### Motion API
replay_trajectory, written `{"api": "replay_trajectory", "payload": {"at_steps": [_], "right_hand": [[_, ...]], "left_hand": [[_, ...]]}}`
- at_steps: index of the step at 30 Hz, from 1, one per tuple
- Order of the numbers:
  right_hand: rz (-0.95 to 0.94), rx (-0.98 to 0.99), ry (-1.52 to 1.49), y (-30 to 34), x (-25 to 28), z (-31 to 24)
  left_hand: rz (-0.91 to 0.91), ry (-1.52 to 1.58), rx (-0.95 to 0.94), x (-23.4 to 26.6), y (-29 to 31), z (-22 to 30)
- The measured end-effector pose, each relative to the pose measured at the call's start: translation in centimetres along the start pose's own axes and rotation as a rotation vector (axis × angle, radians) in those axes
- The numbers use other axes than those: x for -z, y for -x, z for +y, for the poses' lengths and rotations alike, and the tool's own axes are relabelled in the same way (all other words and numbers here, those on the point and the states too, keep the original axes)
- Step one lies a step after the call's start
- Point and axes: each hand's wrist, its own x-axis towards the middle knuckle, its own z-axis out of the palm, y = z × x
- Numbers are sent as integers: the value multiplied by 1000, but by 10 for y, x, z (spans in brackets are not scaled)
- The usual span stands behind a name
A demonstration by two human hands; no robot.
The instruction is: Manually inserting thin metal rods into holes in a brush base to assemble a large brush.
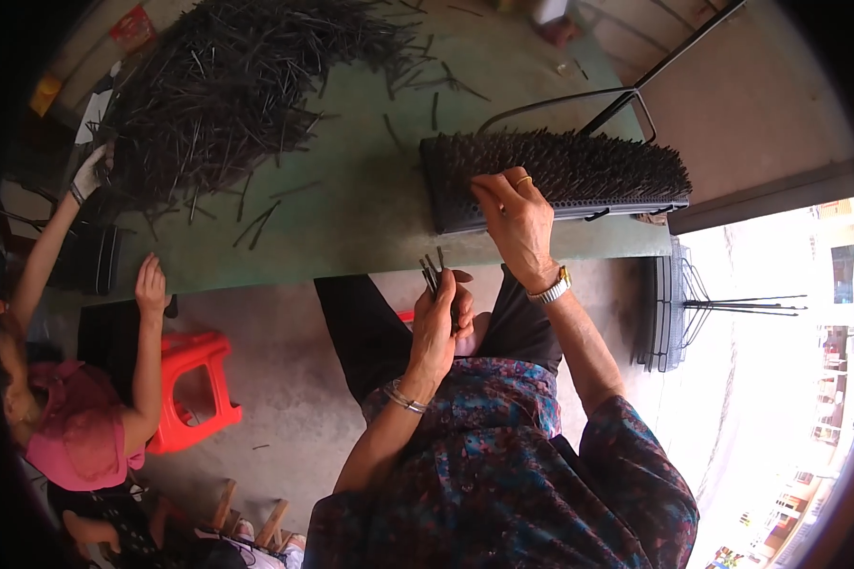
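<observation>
My left hand [436, 327] is closed around a small bunch of thin dark sticks [434, 270], held upright just off the table's near edge, above my lap. On the right, my right hand [522, 223] is over the near side of a long black rack [455, 213] whose top bristles with many upright dark sticks [579, 156]. Its thumb and forefinger are pinched together at the rack's left part, and whatever lies between them is too small to make out. A watch sits on the right wrist and a bracelet on the left.
A large heap of loose dark sticks [228, 85] covers the far left of the green table [351, 209]. At left, another person's gloved hand [90, 175] touches the heap; their other hand [150, 284] rests at the edge. A red stool [194, 356] stands below. A similar rack [664, 313] stands right.
</observation>
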Motion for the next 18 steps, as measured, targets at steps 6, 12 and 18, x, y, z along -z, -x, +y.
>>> {"api": "replay_trajectory", "payload": {"at_steps": [6, 12, 18], "right_hand": [[17, -23, 69, -4, -1, -3], [52, -35, 85, -2, -1, -1], [7, -32, 111, -4, -1, 5]], "left_hand": [[-36, -26, 17, 8, 2, 1], [-45, 17, 8, 8, 2, 2], [-74, -45, -31, 0, 5, 4]]}}
